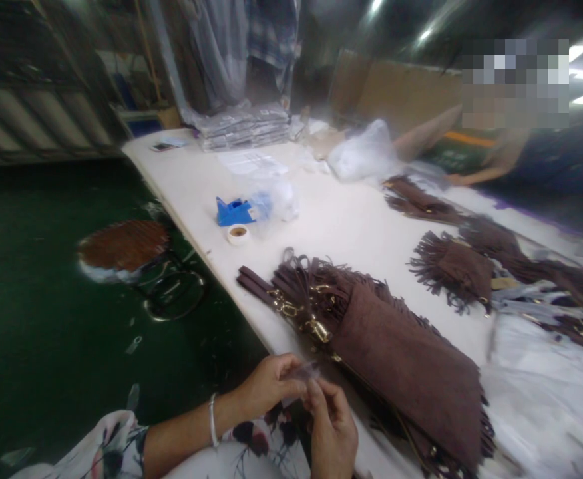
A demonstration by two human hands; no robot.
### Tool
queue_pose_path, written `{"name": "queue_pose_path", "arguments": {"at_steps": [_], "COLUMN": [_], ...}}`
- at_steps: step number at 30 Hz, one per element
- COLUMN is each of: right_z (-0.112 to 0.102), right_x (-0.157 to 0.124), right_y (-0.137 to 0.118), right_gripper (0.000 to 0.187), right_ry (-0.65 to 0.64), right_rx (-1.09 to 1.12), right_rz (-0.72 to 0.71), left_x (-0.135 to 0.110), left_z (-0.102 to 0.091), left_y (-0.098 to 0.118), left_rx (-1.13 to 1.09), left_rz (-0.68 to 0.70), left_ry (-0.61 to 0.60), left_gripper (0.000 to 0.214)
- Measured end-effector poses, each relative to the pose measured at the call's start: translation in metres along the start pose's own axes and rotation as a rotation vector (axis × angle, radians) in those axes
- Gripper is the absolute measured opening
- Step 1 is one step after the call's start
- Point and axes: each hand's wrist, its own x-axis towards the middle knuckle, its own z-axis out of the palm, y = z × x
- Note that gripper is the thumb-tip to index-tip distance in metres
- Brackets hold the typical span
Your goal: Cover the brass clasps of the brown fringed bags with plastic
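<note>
Both my hands meet at the bottom centre, just off the table's near edge. My left hand point(269, 384) and my right hand point(332, 426) pinch a small, thin clear piece point(305, 371) between their fingertips; what it is I cannot make out. A bracelet circles my left wrist. Right beside my hands lies a brown fringed suede bag point(401, 359) with gold clasps point(316, 327) and dark straps point(256, 283) on the white table point(341, 223).
More brown fringed bags point(454, 266) lie to the right. A blue tape dispenser point(232, 211), a tape roll point(237, 233), clear plastic bags point(364, 153) and a stack of packets point(244, 126) sit farther back. Another person's arm point(426, 133) rests at the far right. A round stool point(124, 246) stands on the green floor.
</note>
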Motion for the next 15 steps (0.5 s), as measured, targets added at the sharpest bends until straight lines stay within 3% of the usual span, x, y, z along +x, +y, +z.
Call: {"name": "queue_pose_path", "arguments": {"at_steps": [4, 8, 15], "right_z": [-0.003, -0.009, -0.003], "right_x": [0.003, 0.009, -0.005], "right_y": [-0.003, -0.003, -0.016], "right_gripper": [0.047, 0.053, 0.054], "right_ry": [0.025, -0.001, -0.039], "right_rx": [-0.022, 0.002, 0.068], "right_rz": [-0.001, 0.006, -0.040], "left_x": [0.003, 0.003, 0.004], "left_z": [0.002, 0.003, 0.007], "left_y": [0.002, 0.004, 0.017], "left_rx": [0.010, 0.178, 0.439], "left_rz": [0.022, 0.046, 0.157], "left_ry": [0.025, 0.028, 0.059], "left_gripper": [0.020, 0.015, 0.033]}}
